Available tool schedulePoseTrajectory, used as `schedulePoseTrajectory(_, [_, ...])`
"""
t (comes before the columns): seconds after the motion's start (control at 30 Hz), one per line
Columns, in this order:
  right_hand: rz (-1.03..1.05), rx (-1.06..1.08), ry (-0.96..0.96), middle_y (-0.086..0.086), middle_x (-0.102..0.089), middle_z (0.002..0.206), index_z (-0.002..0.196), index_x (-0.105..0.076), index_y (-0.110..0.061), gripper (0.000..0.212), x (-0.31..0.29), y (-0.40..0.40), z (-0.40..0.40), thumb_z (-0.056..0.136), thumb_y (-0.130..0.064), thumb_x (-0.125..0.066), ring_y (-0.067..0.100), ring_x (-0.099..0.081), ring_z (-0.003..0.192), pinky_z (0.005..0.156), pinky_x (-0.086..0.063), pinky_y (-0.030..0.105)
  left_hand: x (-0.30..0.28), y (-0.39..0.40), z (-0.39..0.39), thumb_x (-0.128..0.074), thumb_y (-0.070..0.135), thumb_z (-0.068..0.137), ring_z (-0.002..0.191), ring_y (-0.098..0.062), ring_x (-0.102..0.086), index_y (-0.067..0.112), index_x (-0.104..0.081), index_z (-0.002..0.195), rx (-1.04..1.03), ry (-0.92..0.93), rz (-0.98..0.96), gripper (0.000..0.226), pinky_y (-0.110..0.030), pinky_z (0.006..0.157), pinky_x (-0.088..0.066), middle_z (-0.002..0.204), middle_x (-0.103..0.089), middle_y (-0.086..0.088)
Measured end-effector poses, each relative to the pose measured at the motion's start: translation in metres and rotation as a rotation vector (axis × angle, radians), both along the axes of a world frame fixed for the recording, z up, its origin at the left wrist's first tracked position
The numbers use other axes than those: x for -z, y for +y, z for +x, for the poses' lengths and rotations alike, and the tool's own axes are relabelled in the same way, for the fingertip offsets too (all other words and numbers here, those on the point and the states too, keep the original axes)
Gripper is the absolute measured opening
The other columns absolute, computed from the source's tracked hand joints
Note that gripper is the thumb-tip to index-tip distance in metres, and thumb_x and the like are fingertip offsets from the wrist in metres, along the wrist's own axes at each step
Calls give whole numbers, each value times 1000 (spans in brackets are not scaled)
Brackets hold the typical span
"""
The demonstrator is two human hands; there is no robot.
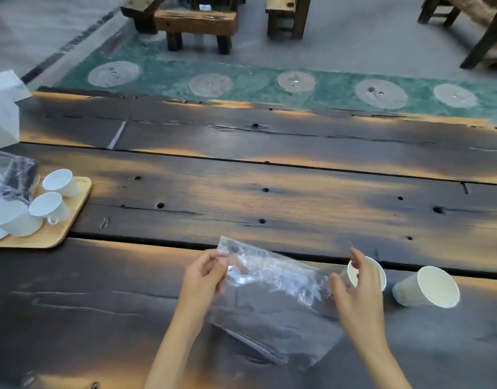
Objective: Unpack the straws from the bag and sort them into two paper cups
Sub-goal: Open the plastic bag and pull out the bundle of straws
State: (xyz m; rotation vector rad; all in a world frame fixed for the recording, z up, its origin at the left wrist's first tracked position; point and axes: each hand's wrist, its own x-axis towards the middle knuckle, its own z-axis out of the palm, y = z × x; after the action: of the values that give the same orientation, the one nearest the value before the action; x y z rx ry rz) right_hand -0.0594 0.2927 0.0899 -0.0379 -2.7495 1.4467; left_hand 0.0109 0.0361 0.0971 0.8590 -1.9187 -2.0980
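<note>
A person is standing at a long table [269, 192] of dark, weathered planks, pitted with knot holes and cracks, warm light lying across it in patches. The left hand [205, 276] is pinching the top left corner of a clear plastic bag [272, 299] between thumb and fingers. The right hand [356, 293] is hovering half open at the bag's right edge, fingers spread; whether it is actually gripping the plastic is hard to tell. The bag is sagging down onto the near plank, and its contents are too blurred to make out. Just behind the right hand a paper cup [379, 270] is standing, and a second paper cup [429, 287] is sitting near it to the right. At the far left a wooden tray [70, 220] is carrying white teacups [48, 206]. Beyond the table, a green floor strip [255, 82] with round grates is running past wooden benches [196, 23].
</note>
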Motion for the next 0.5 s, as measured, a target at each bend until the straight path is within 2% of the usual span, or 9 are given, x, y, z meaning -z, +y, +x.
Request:
schedulePoseTrajectory(0.03, [62,-59,161,-1,-54,124,128,-55,-10,39,-12,-1,3,89,-16,-59,12,-47,114,104,-30,17,-6,5,3,-57,7,96,52,-13,-43,8,-71,92,8,12,2,15,-21,47,-36,62,-53,-5])
schedulePoseTrajectory(0.1, [81,-248,318,1,-61,120,114,-64,-9,31,-31,-8,10,89,-24,-55,17,-54,113,104,-37,24,-17,18,9,-57,10,97,52,-16,-43,9,-72,88,49,22,-2,17,-23,47,-37,61,-54,-6])
schedulePoseTrajectory(0.13, [60,-340,336,1,-62,118,110,-66,-11,26,-40,-15,14,91,-24,-54,18,-58,112,100,-41,28,-23,25,11,-59,14,96,54,-19,-45,11,-72,85,78,29,-9,18,-25,49,-38,62,-56,-7])
schedulePoseTrajectory(0.2, [25,-489,357,-1,-62,119,107,-67,-14,19,-55,-30,23,93,-23,-56,15,-59,112,96,-44,28,-35,38,15,-63,25,92,60,-19,-53,14,-72,82,147,78,-48,17,-30,56,-44,68,-61,-8])
schedulePoseTrajectory(0.27, [7,-585,353,-2,-61,120,109,-67,-16,17,-65,-44,31,93,-21,-61,14,-59,113,96,-44,24,-46,50,19,-62,24,92,60,-10,-55,14,-71,79,227,141,-110,18,-23,58,-45,67,-62,-2])
schedulePoseTrajectory(0.37, [-19,-633,343,-2,-60,119,108,-69,-15,19,-72,-51,38,93,-26,-63,13,-58,113,96,-43,22,-59,61,26,-57,11,97,54,-6,-50,13,-70,80,292,192,-130,22,-17,53,-40,60,-60,5])
schedulePoseTrajectory(0.5, [-79,-635,314,-5,-61,117,105,-71,-13,21,-77,-46,45,90,-27,-68,10,-59,112,94,-45,22,-69,65,37,-53,17,98,58,-5,-50,8,-68,81,353,269,-155,24,-14,58,-40,61,-58,5])
